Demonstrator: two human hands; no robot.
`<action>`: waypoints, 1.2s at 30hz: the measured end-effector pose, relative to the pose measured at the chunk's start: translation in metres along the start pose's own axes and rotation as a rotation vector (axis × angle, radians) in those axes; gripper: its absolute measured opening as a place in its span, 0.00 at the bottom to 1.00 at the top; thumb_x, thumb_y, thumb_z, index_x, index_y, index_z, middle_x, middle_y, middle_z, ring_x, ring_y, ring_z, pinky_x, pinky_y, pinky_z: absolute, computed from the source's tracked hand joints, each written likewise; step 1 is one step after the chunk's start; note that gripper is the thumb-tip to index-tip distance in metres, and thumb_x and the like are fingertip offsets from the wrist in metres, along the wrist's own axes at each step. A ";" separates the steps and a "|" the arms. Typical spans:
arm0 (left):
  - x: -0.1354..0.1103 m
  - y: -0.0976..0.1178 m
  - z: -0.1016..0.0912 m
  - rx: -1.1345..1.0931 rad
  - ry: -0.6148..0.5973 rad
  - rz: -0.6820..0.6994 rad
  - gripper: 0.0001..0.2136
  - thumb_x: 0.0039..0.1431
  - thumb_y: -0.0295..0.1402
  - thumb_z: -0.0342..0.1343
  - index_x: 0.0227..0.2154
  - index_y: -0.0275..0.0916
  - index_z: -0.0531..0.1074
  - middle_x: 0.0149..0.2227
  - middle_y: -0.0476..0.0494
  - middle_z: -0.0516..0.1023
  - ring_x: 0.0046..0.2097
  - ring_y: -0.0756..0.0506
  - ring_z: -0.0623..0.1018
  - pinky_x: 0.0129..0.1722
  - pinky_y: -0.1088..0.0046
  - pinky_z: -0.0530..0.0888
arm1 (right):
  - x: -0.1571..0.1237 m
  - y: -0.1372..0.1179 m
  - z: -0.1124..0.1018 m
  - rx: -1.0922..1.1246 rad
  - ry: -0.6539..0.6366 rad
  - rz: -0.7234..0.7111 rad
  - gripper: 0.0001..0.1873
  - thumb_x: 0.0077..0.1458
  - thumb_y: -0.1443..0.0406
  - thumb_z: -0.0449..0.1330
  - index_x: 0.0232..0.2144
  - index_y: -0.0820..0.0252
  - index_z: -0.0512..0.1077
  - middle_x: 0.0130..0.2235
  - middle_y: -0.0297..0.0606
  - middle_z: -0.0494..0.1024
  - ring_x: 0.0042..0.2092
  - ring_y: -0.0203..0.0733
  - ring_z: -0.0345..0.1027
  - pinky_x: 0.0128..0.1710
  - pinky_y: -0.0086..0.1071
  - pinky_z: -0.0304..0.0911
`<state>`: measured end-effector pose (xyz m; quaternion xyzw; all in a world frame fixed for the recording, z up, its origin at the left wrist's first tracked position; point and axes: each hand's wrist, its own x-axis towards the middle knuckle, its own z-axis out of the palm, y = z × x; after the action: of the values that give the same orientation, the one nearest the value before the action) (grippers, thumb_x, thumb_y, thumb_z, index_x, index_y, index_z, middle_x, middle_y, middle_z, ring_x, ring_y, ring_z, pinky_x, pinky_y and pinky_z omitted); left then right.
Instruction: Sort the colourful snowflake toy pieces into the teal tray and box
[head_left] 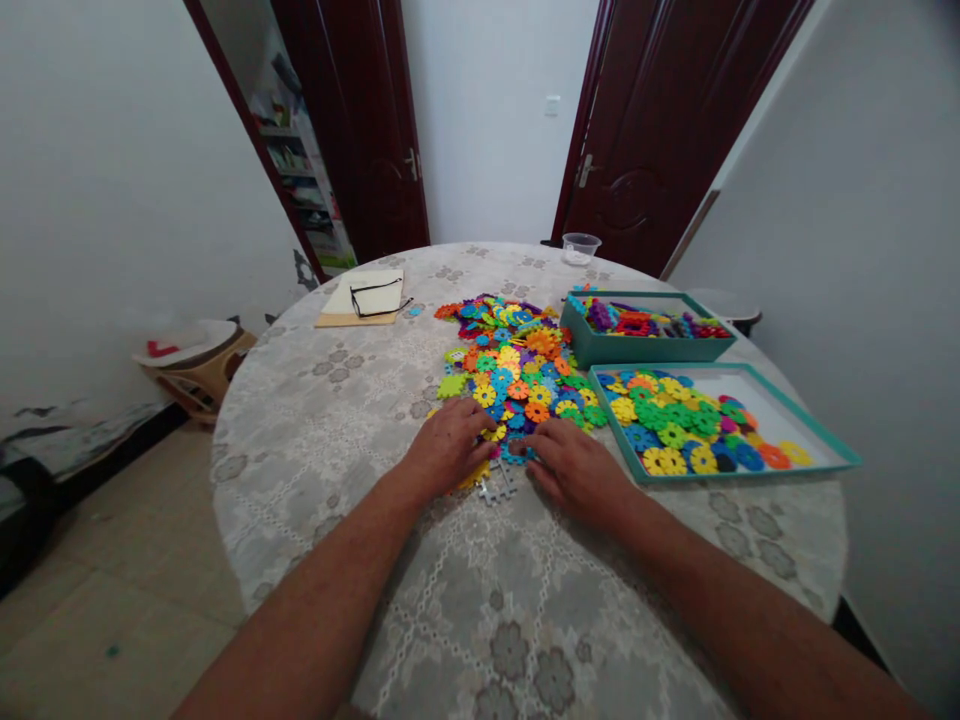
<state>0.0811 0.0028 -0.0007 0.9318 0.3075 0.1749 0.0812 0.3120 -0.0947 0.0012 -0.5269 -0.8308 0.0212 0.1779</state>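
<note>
A heap of colourful plastic snowflake discs [517,390] lies in the middle of the table. At its near edge, my left hand [450,445] rests with fingers apart beside a small yellow disc [495,433]. My right hand [574,462] faces it from the other side, its fingertips at the blue discs [514,452] and its thumb held apart. Whether either hand grips a disc cannot be made out. Between and just below the hands are pale grey connector pieces [497,487], with yellow pieces [475,476] partly under my left hand.
Right of the heap stands a green box [637,347] filled with colourful pieces. Nearer is its shallow lid [787,400], holding more discs. Black glasses [375,300] lie on a notebook [337,305] at the left. A clear plastic tub [581,248] sits at the far edge.
</note>
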 end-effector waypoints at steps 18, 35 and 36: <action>0.000 -0.004 0.003 0.086 -0.063 -0.013 0.05 0.69 0.35 0.58 0.40 0.42 0.76 0.43 0.41 0.76 0.47 0.40 0.73 0.48 0.63 0.72 | -0.002 0.007 -0.009 0.280 0.069 -0.019 0.05 0.62 0.70 0.57 0.40 0.56 0.69 0.44 0.44 0.74 0.47 0.48 0.68 0.49 0.41 0.66; 0.003 -0.007 0.001 0.023 0.113 -0.020 0.10 0.73 0.31 0.46 0.40 0.40 0.72 0.42 0.40 0.77 0.47 0.41 0.74 0.50 0.62 0.72 | -0.008 0.056 -0.038 1.591 0.245 0.755 0.14 0.54 0.54 0.68 0.35 0.58 0.78 0.39 0.41 0.81 0.28 0.35 0.65 0.17 0.27 0.53; 0.002 -0.007 0.001 0.002 0.128 -0.032 0.10 0.73 0.31 0.46 0.40 0.40 0.72 0.42 0.40 0.77 0.47 0.40 0.75 0.50 0.62 0.72 | -0.009 0.055 -0.038 1.613 0.232 0.748 0.13 0.54 0.54 0.68 0.35 0.58 0.78 0.40 0.41 0.81 0.27 0.35 0.64 0.17 0.26 0.53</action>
<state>0.0795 0.0100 -0.0031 0.9138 0.3269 0.2326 0.0631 0.3753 -0.0837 0.0225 -0.4769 -0.3139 0.6018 0.5584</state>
